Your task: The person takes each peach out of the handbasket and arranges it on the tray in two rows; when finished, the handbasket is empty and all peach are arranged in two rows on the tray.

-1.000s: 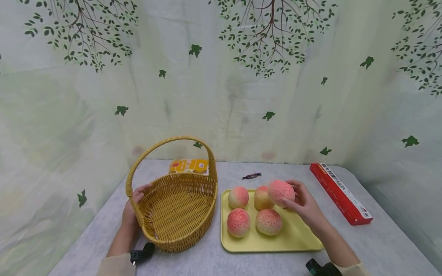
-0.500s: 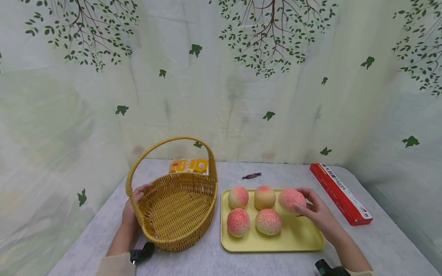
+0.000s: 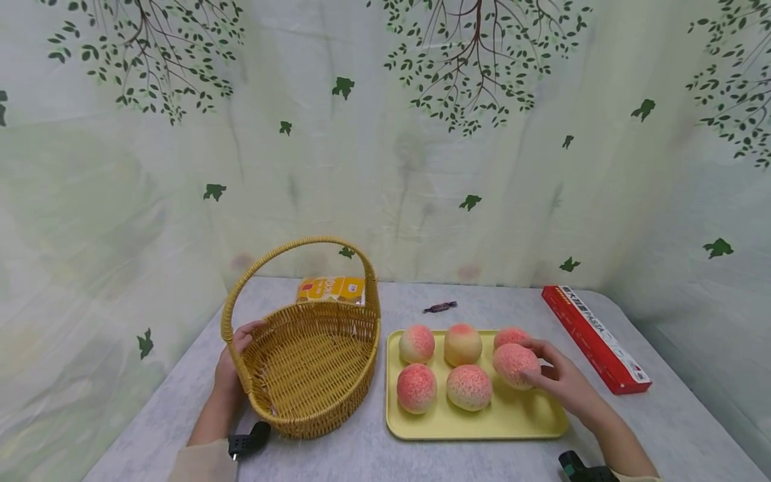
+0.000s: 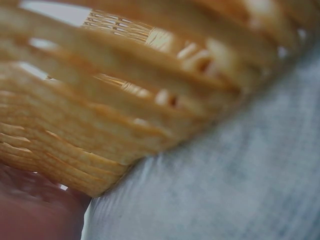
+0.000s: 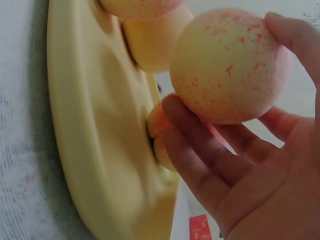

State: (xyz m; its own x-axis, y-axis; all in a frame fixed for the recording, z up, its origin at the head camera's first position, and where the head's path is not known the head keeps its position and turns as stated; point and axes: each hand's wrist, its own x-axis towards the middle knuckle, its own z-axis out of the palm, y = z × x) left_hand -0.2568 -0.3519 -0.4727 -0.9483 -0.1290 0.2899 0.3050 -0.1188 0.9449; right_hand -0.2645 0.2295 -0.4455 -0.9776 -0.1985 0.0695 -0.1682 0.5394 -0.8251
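Observation:
My right hand (image 3: 557,375) holds a pink-speckled peach (image 3: 515,365) over the right part of a yellow tray (image 3: 518,422). In the right wrist view the thumb and fingertips (image 5: 175,102) wrap this pale peach (image 5: 225,65), which is raised off the tray floor. Several other peaches sit on the tray, among them a red one (image 3: 416,388) at front left and one (image 3: 510,336) just behind the held peach, partly hidden. My left hand (image 3: 233,361) grips the left side of a woven basket (image 3: 301,361), its fingers over the rim and the tall handle arching above. Nothing lies inside the basket.
A yellow-orange packet (image 3: 331,289) stands behind the basket, partly hidden. A small wrapped candy (image 3: 440,307) lies beyond the tray. To the right is a long red pasta box (image 3: 593,338). A leaf-printed curtain (image 3: 409,201) hangs behind the table.
My right hand has carried the peach rightward and then towards me. The back-row peaches on the tray have come into fuller view. The left hand and basket stay put.

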